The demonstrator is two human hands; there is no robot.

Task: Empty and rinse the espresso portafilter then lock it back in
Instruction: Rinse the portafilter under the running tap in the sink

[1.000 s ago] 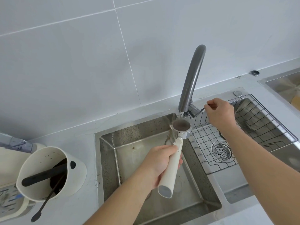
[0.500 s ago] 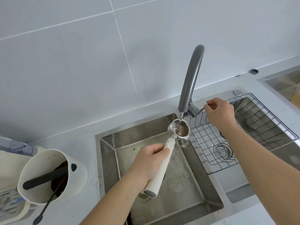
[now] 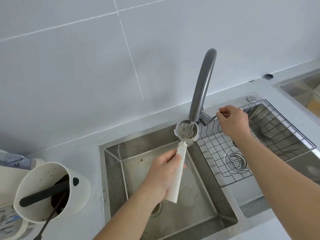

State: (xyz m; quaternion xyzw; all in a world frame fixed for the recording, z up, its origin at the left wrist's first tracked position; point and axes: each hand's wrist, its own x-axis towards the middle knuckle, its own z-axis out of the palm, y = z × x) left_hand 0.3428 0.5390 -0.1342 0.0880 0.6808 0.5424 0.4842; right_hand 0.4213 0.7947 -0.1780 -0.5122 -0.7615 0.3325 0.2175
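Nearest, low left on the grey surface (image 3: 83, 222): a cream knock-out container (image 3: 52, 191) with a black bar across its mouth and dark grounds inside, and a thin dark tool leaning out of it. Judged from that, the emptying is done.

Left hand (image 3: 164, 175) is wrapped closed around the cream handle of the portafilter (image 3: 180, 168), roughly mid-handle, over the left sink basin (image 3: 117, 179). The handle runs up and away from the person; the metal basket end sits directly under the faucet (image 3: 202, 84) spout, open side up.

Water (image 3: 191, 128) is running straight into the basket, which looks full and churning, some spilling over the near lip. The step in hand is the rinse.

Right hand (image 3: 233, 120) is further back, fingers pinched shut on the thin faucet lever (image 3: 212, 118) beside the spout base. Behind it, a wire rack (image 3: 259, 135) sits in the right basin over a round drain strainer (image 3: 235, 161).

Next move, as I judge it: tip the portafilter to dump the water, check the basket for leftover grounds, shut off the flow with the right hand, then carry it to the machine. Only a cream edge at far left could be the machine; the group head is not visible.

No brand, label or legible writing anywhere. The patterned panel at lower left is too blurred to read.
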